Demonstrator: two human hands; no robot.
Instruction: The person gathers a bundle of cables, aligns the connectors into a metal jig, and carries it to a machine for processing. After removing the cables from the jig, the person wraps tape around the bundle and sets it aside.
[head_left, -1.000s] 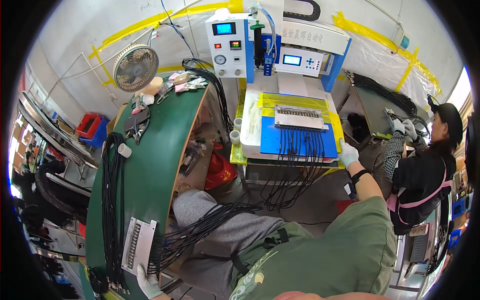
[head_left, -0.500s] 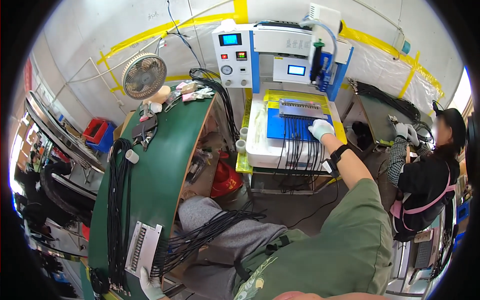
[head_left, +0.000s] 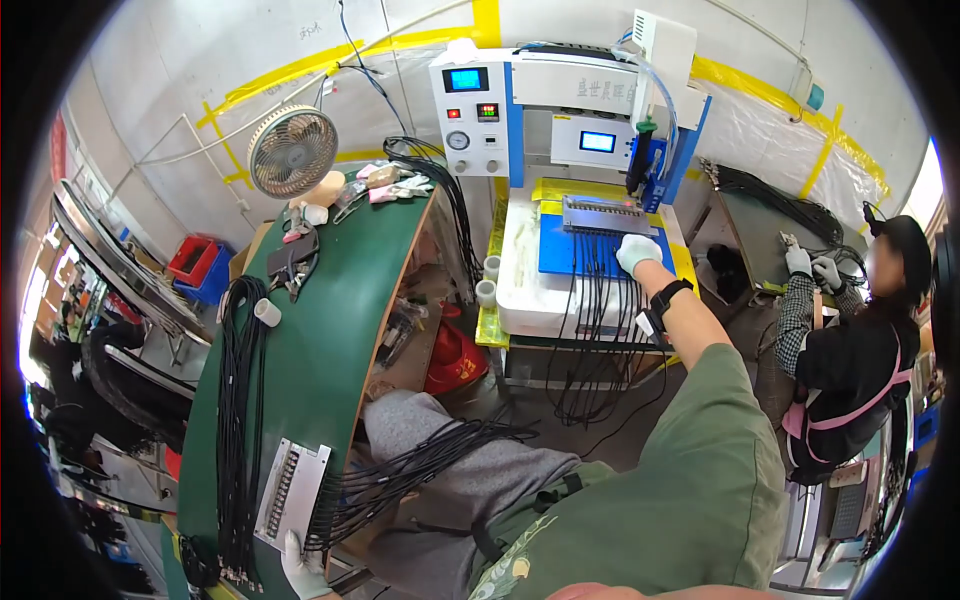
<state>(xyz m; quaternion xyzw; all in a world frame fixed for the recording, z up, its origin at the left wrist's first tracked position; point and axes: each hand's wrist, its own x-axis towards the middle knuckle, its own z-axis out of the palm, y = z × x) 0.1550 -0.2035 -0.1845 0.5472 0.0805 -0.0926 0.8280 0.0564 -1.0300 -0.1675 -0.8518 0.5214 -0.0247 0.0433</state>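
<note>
My right hand point(head_left: 637, 252), in a white glove, rests at the front right corner of a metal cable jig point(head_left: 605, 213). Its fingers are curled, and what they grip is hidden. The jig lies on a blue plate point(head_left: 560, 252) under a benchtop machine, and black cables point(head_left: 598, 290) hang forward from it. The machine's tool head point(head_left: 643, 165) stands low over the jig's right end, beside a small red glow. At the lower left, my gloved left hand point(head_left: 300, 567) holds the near end of a second metal jig point(head_left: 292, 495), whose cables point(head_left: 400, 480) trail over my lap.
A green table point(head_left: 310, 350) at left bears a long cable bundle point(head_left: 238, 430), a white roll point(head_left: 267, 313), pliers point(head_left: 295, 275) and a fan point(head_left: 292, 150). A red bag point(head_left: 455, 360) sits below. At right, a co-worker point(head_left: 850, 350) handles cables at another bench point(head_left: 745, 235).
The machine's tool head has come down to the right end of the jig, where a red glow now shows. My view has shifted slightly; both hands keep their places.
</note>
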